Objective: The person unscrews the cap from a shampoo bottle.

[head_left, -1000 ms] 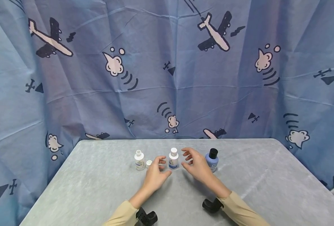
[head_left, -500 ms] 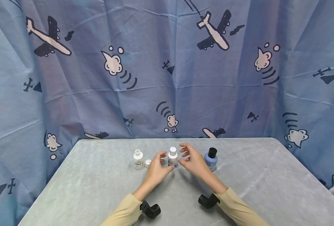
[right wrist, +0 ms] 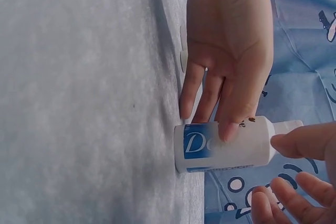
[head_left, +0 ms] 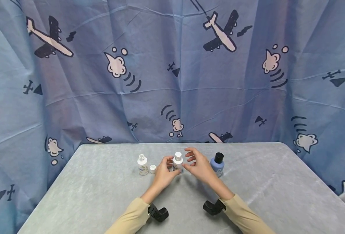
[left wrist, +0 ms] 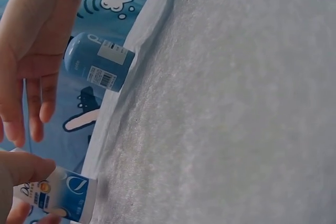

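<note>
A small white bottle with a blue lower label [head_left: 178, 161] and a white cap stands upright on the table, between the two hands. My left hand [head_left: 164, 172] grips its body, thumb in front and fingers behind, as the right wrist view shows on the bottle [right wrist: 231, 153]. My right hand [head_left: 201, 166] is at the bottle's other side, fingers spread and loosely bent. Its thumb [right wrist: 302, 142] overlaps the bottle's shoulder in the right wrist view; whether it touches, I cannot tell. The bottle's cap [head_left: 178, 154] is on.
An uncapped white bottle [head_left: 143, 166] stands at the left, with a loose white cap [head_left: 153, 169] beside it. Behind the right hand stands a blue bottle [head_left: 217, 166] with a black cap. The grey table [head_left: 81, 191] ends at a blue curtain [head_left: 149, 81] printed with airplanes.
My left hand has come in from the left and taken hold of the white bottle. The right hand has drawn slightly closer to it. The bottles keep their places.
</note>
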The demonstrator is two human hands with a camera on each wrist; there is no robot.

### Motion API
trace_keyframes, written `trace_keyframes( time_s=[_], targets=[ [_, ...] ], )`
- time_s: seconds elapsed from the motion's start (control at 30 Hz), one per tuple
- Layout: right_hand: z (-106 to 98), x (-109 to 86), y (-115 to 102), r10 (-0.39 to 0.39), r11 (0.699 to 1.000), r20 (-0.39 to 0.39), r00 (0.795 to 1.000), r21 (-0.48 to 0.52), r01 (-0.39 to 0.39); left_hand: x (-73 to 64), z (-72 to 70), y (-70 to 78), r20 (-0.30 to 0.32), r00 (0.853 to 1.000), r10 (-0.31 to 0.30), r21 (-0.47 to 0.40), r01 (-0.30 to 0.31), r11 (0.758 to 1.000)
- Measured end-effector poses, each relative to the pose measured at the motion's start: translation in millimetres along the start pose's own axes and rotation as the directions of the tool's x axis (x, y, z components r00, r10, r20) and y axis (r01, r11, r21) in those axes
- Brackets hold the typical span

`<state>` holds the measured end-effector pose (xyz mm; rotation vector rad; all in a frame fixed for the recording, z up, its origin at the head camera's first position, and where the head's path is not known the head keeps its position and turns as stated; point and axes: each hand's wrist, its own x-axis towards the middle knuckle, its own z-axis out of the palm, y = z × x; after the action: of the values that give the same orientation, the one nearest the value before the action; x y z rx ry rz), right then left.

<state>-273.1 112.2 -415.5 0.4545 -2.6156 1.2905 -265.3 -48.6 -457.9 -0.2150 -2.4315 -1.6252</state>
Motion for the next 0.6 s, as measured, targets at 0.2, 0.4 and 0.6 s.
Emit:
trace_keyframes(
  time_s=[0.2,0.4,0.6],
  targets=[
    [0.2,1.0,-1.6,0.015,1.0,0.006,1.0,0.002,-0.015,2.8,-0.1,1.0,0.003,1.0,0.009,-0.015,-0.009,1.0],
    [1.4,1.7,-1.1,0.009,1.0,0.008,1.0,0.018,-0.009,3.0,2.3,-0.7,0.002,1.0,0.022,-0.039,-0.021,0.999],
    [1.1,1.2,-2.2,0.006,1.0,0.005,1.0,0.025,-0.007,2.9,5.2,-2.9,0.002,1.0,0.027,-0.055,-0.026,0.998]
  ],
)
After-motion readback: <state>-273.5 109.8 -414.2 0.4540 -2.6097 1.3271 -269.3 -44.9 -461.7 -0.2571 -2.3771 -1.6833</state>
